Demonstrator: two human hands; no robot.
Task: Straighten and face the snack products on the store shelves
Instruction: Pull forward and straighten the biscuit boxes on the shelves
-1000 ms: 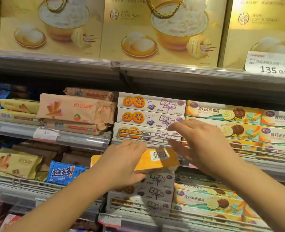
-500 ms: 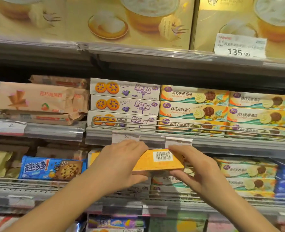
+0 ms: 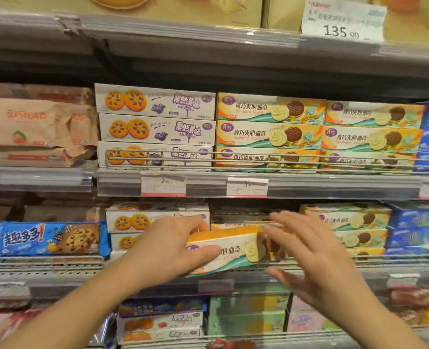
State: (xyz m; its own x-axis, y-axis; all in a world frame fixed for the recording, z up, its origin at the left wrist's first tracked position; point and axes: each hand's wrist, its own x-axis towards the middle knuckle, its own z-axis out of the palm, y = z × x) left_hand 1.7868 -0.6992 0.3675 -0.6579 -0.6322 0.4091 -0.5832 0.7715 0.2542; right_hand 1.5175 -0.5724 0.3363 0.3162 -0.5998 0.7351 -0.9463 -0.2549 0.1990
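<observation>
glossy cardboard cookie box [image 3: 229, 249], metal wire rail [image 3: 258, 153]

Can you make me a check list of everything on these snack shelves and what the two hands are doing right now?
Surface: grey store shelf with wire front rail and price tags.
Job's things: sandwich cookie box, tilted, printed front facing out, at the lower shelf's front; stacked sandwich cookie boxes and blueberry cookie boxes above, fronts facing out.
Clutter: crumpled tan wafer packs at left; blue chocolate chip cookie pack.
Grippers: left hand grips the box's left end; right hand at its right end, fingers spread, blurred, contact unclear.
Cables: nothing seen.
Surroundings: gold gift boxes on the top shelf; price sign reading 135.
</observation>
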